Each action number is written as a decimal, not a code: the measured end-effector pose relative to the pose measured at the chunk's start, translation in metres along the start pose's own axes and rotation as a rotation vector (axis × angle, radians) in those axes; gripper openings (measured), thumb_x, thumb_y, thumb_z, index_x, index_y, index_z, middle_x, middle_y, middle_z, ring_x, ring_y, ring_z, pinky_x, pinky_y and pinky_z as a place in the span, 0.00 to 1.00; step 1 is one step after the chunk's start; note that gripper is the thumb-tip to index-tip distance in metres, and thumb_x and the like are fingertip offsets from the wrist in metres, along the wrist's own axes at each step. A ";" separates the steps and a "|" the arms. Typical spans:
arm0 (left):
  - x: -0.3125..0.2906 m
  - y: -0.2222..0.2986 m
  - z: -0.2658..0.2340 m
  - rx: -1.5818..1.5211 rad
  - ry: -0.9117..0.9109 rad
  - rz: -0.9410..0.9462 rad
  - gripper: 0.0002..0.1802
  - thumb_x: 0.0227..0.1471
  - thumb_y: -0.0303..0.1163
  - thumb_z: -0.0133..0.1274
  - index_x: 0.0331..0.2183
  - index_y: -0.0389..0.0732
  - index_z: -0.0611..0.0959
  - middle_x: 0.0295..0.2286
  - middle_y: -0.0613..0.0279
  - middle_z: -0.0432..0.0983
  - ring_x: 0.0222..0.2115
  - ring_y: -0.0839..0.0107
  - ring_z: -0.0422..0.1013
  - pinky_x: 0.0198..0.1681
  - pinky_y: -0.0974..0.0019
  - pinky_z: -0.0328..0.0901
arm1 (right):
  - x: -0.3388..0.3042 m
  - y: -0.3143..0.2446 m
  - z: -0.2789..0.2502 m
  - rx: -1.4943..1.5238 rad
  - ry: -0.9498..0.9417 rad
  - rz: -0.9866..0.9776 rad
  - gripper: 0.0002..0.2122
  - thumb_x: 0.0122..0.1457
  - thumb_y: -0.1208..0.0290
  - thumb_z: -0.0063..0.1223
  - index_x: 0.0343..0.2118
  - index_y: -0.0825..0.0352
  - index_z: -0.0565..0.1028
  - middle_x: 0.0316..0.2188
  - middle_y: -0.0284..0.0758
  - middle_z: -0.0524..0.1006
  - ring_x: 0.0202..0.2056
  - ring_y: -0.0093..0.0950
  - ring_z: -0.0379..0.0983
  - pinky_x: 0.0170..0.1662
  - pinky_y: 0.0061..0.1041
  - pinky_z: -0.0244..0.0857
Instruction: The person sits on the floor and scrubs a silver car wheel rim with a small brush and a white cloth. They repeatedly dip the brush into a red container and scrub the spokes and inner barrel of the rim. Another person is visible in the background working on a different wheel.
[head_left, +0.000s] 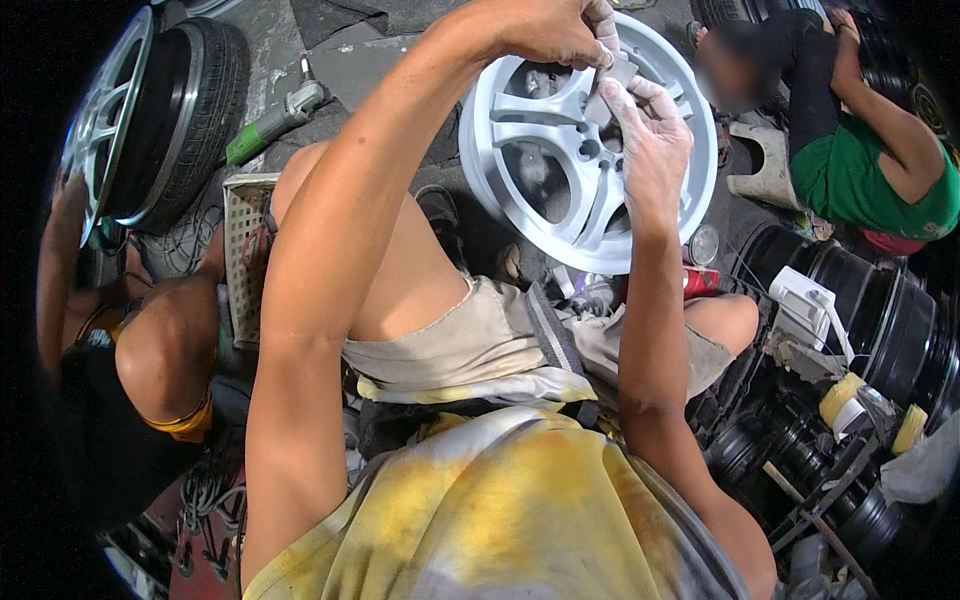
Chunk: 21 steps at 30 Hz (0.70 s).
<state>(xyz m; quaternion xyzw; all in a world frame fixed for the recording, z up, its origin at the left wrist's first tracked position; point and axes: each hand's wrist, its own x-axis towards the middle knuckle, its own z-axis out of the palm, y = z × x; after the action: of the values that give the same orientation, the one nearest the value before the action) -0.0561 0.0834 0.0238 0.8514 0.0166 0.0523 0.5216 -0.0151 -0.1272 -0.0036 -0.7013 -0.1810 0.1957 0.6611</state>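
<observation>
Bright, fairly even light falls on the pale wheel (pixel 545 118) and the yellow-stained shirt (pixel 530 490), both reasonably sharp. Thin white glare streaks the black rims (pixel 890 310) at right. A smooth blur masks the head (pixel 738 68) of a person in green (pixel 870 180). Toward the sides, shapes bend and stretch, fading into black, curved corners.

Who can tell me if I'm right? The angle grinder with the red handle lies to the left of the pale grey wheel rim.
Not quite: the handle is green, not red. The head view shows it. The angle grinder does lie to the left of the pale grey wheel rim.
</observation>
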 end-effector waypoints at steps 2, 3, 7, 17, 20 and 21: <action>0.000 0.005 0.000 0.042 -0.008 -0.023 0.17 0.40 0.36 0.64 0.32 0.32 0.87 0.24 0.47 0.82 0.24 0.64 0.78 0.31 0.60 0.72 | -0.005 -0.007 -0.002 -0.087 0.024 0.059 0.09 0.59 0.73 0.66 0.39 0.72 0.79 0.30 0.29 0.80 0.30 0.13 0.72 0.32 0.12 0.64; -0.001 0.010 0.002 0.061 -0.021 -0.050 0.18 0.40 0.36 0.64 0.31 0.32 0.87 0.24 0.45 0.82 0.24 0.61 0.79 0.31 0.59 0.72 | -0.005 -0.009 -0.004 -0.131 0.034 0.089 0.10 0.59 0.73 0.67 0.39 0.72 0.80 0.29 0.29 0.80 0.29 0.13 0.72 0.32 0.12 0.64; 0.005 -0.012 0.013 0.389 -0.052 -0.213 0.17 0.39 0.35 0.62 0.29 0.30 0.86 0.25 0.41 0.82 0.26 0.50 0.80 0.33 0.54 0.73 | -0.006 0.039 0.001 -0.208 -0.018 -0.057 0.11 0.59 0.72 0.66 0.40 0.73 0.81 0.26 0.29 0.80 0.28 0.14 0.73 0.31 0.14 0.65; -0.008 -0.019 -0.020 0.383 0.270 -0.200 0.17 0.43 0.35 0.62 0.35 0.34 0.87 0.35 0.37 0.81 0.41 0.45 0.79 0.46 0.51 0.73 | -0.023 0.125 0.073 -0.822 0.031 -0.240 0.06 0.52 0.75 0.64 0.28 0.73 0.81 0.27 0.48 0.78 0.31 0.47 0.77 0.37 0.44 0.67; -0.010 -0.018 -0.019 0.406 0.267 -0.179 0.17 0.43 0.35 0.62 0.35 0.33 0.87 0.35 0.36 0.81 0.41 0.44 0.78 0.46 0.51 0.73 | -0.018 0.125 0.075 -0.748 0.073 -0.282 0.05 0.52 0.76 0.63 0.28 0.73 0.81 0.26 0.48 0.77 0.30 0.48 0.77 0.36 0.44 0.67; -0.013 -0.017 -0.019 0.430 0.283 -0.173 0.17 0.44 0.35 0.61 0.35 0.32 0.87 0.35 0.36 0.81 0.41 0.44 0.78 0.46 0.51 0.73 | -0.018 0.119 0.076 -0.651 0.086 -0.245 0.05 0.52 0.76 0.63 0.29 0.72 0.81 0.26 0.49 0.77 0.30 0.49 0.76 0.36 0.45 0.67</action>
<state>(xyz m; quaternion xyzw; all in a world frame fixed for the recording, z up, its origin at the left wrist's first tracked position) -0.0706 0.1072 0.0165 0.9223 0.1726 0.1213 0.3237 -0.0705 -0.0787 -0.1254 -0.8559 -0.2887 0.0171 0.4287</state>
